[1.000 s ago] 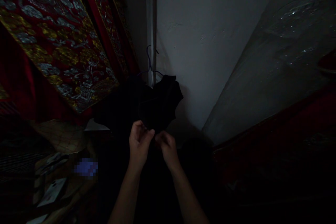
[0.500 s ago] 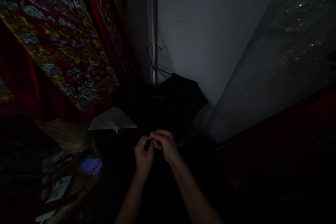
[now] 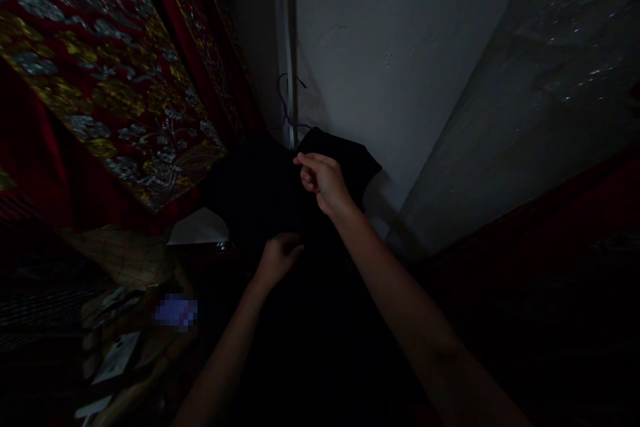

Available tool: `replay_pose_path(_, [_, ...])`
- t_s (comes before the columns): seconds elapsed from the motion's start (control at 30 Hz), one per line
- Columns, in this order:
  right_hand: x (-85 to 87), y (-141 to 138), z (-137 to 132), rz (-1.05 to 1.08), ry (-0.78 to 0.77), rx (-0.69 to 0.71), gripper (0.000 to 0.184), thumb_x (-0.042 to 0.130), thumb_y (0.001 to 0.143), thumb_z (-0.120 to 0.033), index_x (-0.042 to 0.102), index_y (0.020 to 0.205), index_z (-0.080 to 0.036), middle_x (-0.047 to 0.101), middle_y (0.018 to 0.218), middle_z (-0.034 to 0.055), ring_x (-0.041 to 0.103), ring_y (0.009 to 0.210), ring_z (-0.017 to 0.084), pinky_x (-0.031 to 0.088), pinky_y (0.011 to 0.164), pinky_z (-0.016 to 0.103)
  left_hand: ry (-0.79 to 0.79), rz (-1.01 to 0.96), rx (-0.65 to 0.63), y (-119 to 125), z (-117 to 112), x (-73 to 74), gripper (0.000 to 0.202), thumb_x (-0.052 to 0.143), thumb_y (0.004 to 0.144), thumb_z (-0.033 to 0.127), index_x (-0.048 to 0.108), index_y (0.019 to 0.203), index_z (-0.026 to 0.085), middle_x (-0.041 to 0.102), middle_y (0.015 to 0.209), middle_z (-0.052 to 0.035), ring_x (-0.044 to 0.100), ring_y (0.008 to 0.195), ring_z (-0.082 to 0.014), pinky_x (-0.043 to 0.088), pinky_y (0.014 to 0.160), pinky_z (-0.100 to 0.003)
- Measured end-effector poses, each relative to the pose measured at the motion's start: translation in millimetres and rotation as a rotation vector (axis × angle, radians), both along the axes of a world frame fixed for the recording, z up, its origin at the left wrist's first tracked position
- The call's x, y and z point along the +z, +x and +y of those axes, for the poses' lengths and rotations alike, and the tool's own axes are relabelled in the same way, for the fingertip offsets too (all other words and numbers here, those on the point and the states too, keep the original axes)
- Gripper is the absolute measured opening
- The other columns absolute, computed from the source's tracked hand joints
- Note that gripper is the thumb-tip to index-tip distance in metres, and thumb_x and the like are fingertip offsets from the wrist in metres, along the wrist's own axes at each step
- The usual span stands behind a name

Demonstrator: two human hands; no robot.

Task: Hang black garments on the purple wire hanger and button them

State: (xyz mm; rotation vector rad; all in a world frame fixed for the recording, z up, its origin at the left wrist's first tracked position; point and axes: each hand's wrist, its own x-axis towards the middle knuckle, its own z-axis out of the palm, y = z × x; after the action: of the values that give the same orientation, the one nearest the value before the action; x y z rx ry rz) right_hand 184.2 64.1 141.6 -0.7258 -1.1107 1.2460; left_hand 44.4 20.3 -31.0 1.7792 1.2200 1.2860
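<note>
A black short-sleeved shirt (image 3: 250, 190) hangs from a thin purple wire hanger (image 3: 286, 103). My right hand (image 3: 325, 180) is up at the shirt's neck opening, its thumb and forefinger pinched together at the cloth edge and the other fingers curled. Lower on the shirt's front, my left hand (image 3: 277, 259) is closed, with thumb and fingers near each other on the dark cloth. The darkness hides the exact cloth between the fingers and any buttons.
A red cloth with gold and silver embroidery (image 3: 135, 100) hangs at left. Behind the hanger stand a narrow upright post (image 3: 286, 13) and a pale wall (image 3: 390, 60). Shiny clear plastic sheeting (image 3: 565, 67) covers the right. A white phone-like object (image 3: 117, 355) lies at lower left.
My hands, together low on the shirt's front before, have parted. The right has risen to the neck opening; the left has moved slightly up and stays lower on the front.
</note>
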Motion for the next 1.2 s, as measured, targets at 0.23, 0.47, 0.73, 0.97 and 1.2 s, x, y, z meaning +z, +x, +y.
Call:
replay_pose_path(0.23, [16.6, 6.7, -5.8, -0.169, 0.16, -0.004, 0.022, 0.067, 0.084, -0.027, 0.057, 0.066, -0.017, 0.041, 0.046, -0.0085, 0.03, 0.04, 0.005, 0.022, 0.041, 0.019, 0.598, 0.123, 0.151, -3.6, 29.4, 162.4, 0.033, 0.057, 0.093, 0.021, 0.065, 0.126, 0.018, 0.073, 0.099, -0.006, 0.066, 0.084, -0.0159, 0.051, 0.082, -0.03])
replay_pose_path(0.47, [-9.9, 0.5, 8.4, -0.396, 0.217, -0.196, 0.022, 0.061, 0.081, -0.019, 0.049, 0.062, -0.02, 0.042, 0.051, -0.0076, 0.035, 0.046, 0.007, 0.024, 0.047, 0.021, 0.729, 0.325, 0.222, -5.9, 33.5, 188.9, 0.011, 0.06, 0.089, 0.017, 0.071, 0.09, 0.017, 0.073, 0.088, -0.0035, 0.066, 0.081, -0.0166, 0.048, 0.076, -0.027])
replay_pose_path(0.73, [-26.3, -3.6, -1.0, -0.282, 0.274, -0.114, 0.02, 0.053, 0.09, -0.037, 0.056, 0.079, -0.021, 0.042, 0.051, -0.0086, 0.038, 0.044, 0.008, 0.027, 0.046, 0.021, 0.627, 0.346, 0.228, -20.4, 21.1, 195.5, 0.013, 0.062, 0.09, 0.027, 0.07, 0.092, 0.017, 0.074, 0.087, -0.0029, 0.066, 0.079, -0.0169, 0.047, 0.073, -0.026])
replay_pose_path(0.97, [2.2, -2.9, 1.1, -0.41, 0.375, -0.12, 0.022, 0.054, 0.092, -0.033, 0.048, 0.074, -0.021, 0.047, 0.052, -0.0074, 0.043, 0.047, 0.008, 0.032, 0.05, 0.022, 0.673, 0.337, 0.177, -15.0, 26.6, 186.0, 0.015, 0.056, 0.094, 0.025, 0.066, 0.086, 0.017, 0.069, 0.082, -0.0033, 0.063, 0.076, -0.0159, 0.046, 0.073, -0.027])
replay_pose_path(1.2, [-24.0, -9.4, 12.2, -0.639, 0.301, -0.301, 0.015, 0.058, 0.081, -0.019, 0.051, 0.068, -0.02, 0.052, 0.06, -0.0035, 0.047, 0.055, 0.011, 0.032, 0.054, 0.025, 0.806, 0.196, 0.377, -5.5, 29.0, 177.1, 0.016, 0.054, 0.096, 0.028, 0.064, 0.087, 0.018, 0.066, 0.086, -0.0033, 0.061, 0.084, -0.0175, 0.043, 0.08, -0.031])
